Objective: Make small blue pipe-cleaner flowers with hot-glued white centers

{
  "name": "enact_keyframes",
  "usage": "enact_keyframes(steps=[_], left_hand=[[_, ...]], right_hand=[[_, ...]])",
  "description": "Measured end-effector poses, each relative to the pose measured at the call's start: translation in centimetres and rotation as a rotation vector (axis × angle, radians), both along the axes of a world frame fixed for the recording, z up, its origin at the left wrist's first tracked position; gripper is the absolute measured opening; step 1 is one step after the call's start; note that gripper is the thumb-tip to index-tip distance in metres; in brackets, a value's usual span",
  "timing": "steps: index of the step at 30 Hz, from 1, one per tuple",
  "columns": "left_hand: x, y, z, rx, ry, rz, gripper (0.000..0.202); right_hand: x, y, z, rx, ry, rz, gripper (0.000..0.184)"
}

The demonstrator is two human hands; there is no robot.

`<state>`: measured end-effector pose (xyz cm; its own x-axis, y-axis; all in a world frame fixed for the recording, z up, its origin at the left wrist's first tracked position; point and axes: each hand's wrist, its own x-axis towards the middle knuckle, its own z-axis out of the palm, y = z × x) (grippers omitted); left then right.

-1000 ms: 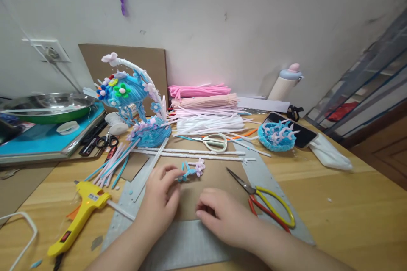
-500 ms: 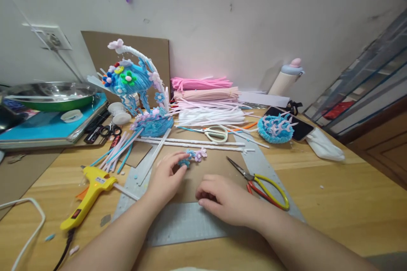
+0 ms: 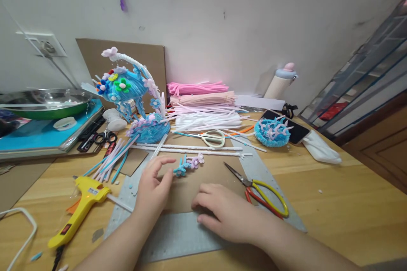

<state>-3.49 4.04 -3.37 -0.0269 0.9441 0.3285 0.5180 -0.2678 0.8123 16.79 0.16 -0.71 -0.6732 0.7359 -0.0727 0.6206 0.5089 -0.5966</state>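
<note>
My left hand (image 3: 155, 184) is open beside a small group of fuzzy pipe-cleaner flowers, one a blue flower (image 3: 180, 170) and others lilac flowers (image 3: 195, 161). Its thumb and fingers are apart, with a gap between them and the blue petals. The flowers lie on a brown cardboard sheet (image 3: 210, 173) over a grey cutting mat (image 3: 184, 237). Resting near the cardboard's front edge, my right hand (image 3: 219, 211) has loosely curled fingers, the thumb apart from them, and nothing in its grasp. Right of it lie pliers (image 3: 254, 190) with red and yellow handles.
A yellow glue gun (image 3: 82, 207) lies left. Behind stand a blue pipe-cleaner figure (image 3: 127, 87) with an arched white stem, and pink pipe-cleaner bundles (image 3: 199, 89). Cream-handled scissors (image 3: 213, 139), a blue woven bowl (image 3: 271, 133), a phone (image 3: 299, 131) and a bottle (image 3: 280, 84) are farther back.
My left hand has drawn back to the left from the flowers, leaving them on the cardboard. The right hand stays near the same spot on the cardboard. The camera view has shifted slightly.
</note>
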Motion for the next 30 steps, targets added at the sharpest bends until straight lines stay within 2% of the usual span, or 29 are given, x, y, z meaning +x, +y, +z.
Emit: enact_keyframes(steps=[3,7,13,16,19,22,23,25,28,29,30], left_hand=[[-0.4,-0.1,0.0,-0.032,-0.056,0.120,0.020],[-0.5,0.0,-0.4,-0.069,-0.133,0.162,0.020],[0.1,-1.0,-0.4,0.008,-0.246,0.123,0.016],[0.4,-1.9,0.1,0.055,-0.269,0.082,0.025],[0.5,-2.8,0.6,0.045,-0.238,-0.035,0.036],[0.5,-3.5,0.9,0.017,-0.151,-0.170,0.044],[0.5,-3.6,0.9,0.014,-0.124,-0.195,0.045],[0.6,-3.6,0.7,0.004,-0.079,-0.224,0.046],[0.7,-3.4,0.5,-0.009,-0.023,-0.244,0.046],[0.7,-3.3,0.4,-0.007,-0.009,-0.250,0.046],[0.7,-3.2,0.3,-0.001,0.003,-0.252,0.046]], right_hand=[[0.0,-0.1,0.3,-0.006,-0.020,0.012,0.016],[0.0,-0.1,0.3,-0.011,-0.025,0.016,0.015],[-0.1,-0.2,0.4,0.005,-0.058,0.026,0.018],[-0.2,-0.3,0.6,0.024,-0.092,0.031,0.017],[-0.1,-0.8,1.1,0.093,-0.196,0.073,0.017],[0.6,-1.7,3.2,0.160,-0.344,0.249,0.015],[1.1,-1.8,4.4,0.157,-0.352,0.294,0.007],[2.3,-1.3,7.1,0.095,-0.259,0.323,0.012],[4.4,2.2,10.0,-0.042,-0.236,0.225,0.033],[4.9,4.1,10.2,-0.076,-0.264,0.188,0.034],[5.2,6.4,10.0,-0.043,-0.285,0.154,0.032]])
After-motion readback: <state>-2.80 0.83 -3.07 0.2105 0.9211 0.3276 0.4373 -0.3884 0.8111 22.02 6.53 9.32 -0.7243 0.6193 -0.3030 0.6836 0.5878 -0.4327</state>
